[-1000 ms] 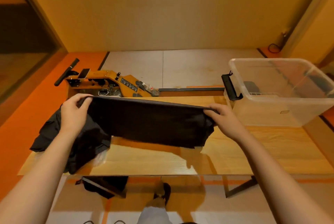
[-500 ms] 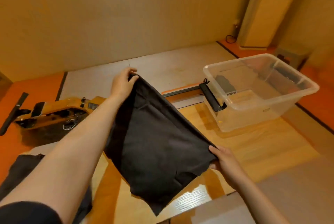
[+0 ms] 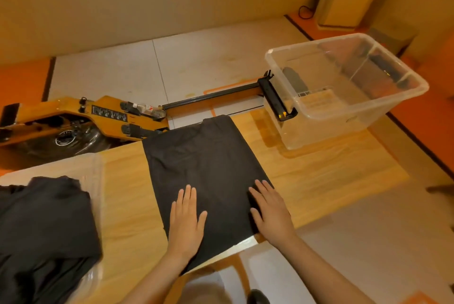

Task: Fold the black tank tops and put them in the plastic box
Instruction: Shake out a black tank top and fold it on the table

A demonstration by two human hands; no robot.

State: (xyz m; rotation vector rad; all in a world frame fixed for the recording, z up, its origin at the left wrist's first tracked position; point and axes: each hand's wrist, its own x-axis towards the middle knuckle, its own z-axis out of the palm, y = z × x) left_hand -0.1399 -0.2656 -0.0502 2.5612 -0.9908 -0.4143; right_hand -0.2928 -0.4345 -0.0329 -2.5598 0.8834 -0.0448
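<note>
A black tank top lies spread flat across the middle of the wooden table, its near end hanging over the front edge. My left hand rests palm down on its near part, fingers spread. My right hand lies flat on its near right edge. A pile of more black tank tops sits at the table's left end. The clear plastic box stands at the far right of the table, with a black handle on its left side.
Clear plastic wrap lies under the pile at left. An orange rowing machine with a long rail stands on the floor behind the table. Bare wood shows between the tank top and the box.
The tank top, held up in the air by both hands, has been laid down flat on the table. Both hands let go of its edges and now press flat on it.
</note>
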